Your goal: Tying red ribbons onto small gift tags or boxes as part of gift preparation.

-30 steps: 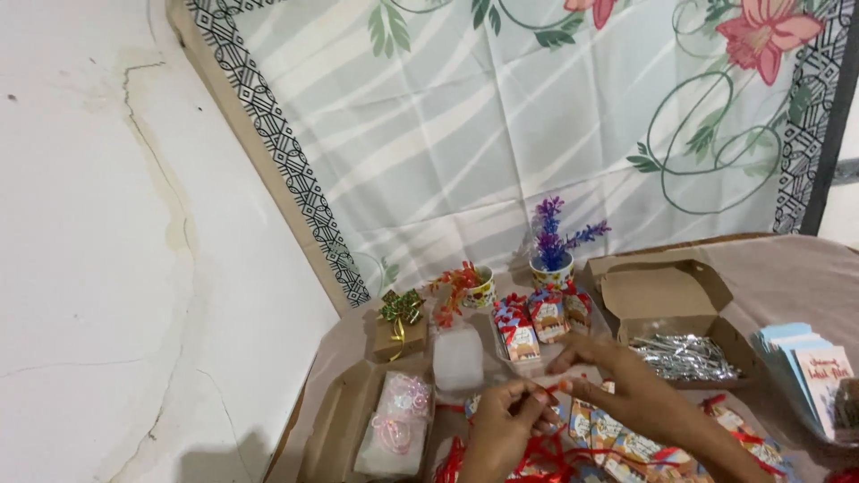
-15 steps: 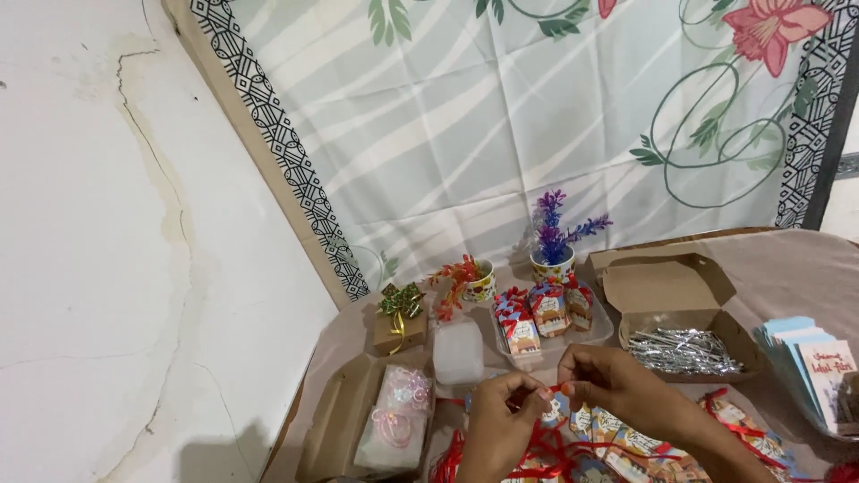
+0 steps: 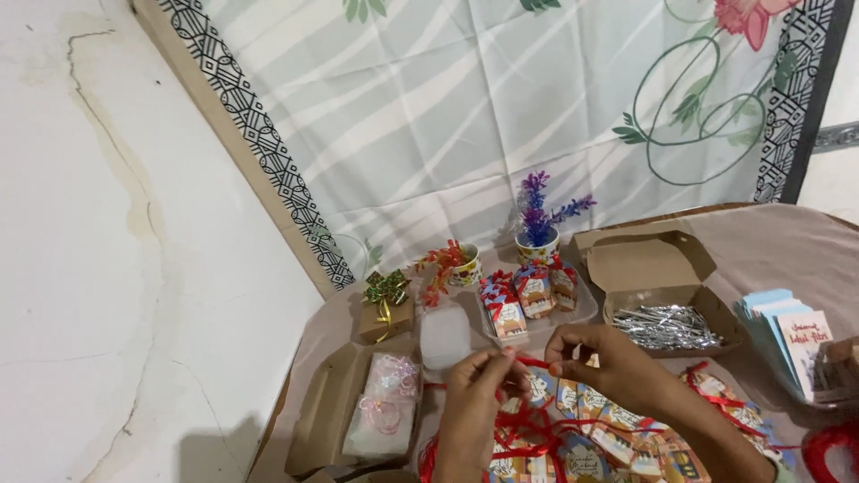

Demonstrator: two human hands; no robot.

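My left hand [image 3: 479, 394] and my right hand [image 3: 601, 362] meet above the table and pinch a thin red ribbon [image 3: 534, 362] stretched between their fingertips. Under the hands lies a heap of small printed packets [image 3: 617, 438] tangled in red ribbon. Just beyond the hands, three packets tied with red ribbon [image 3: 528, 297] stand upright in a row.
An open cardboard box [image 3: 667, 309] holds silver twist ties. Another open box [image 3: 335, 407] at the left holds clear bags with pink rings. A small box with a green bow [image 3: 386, 304], a cup of purple flowers [image 3: 539, 237], a cup with red decoration [image 3: 456, 264] and a stack of cards [image 3: 792, 335] stand around.
The view shifted down a little. My hands moved slightly apart, pulling the red ribbon out between them.
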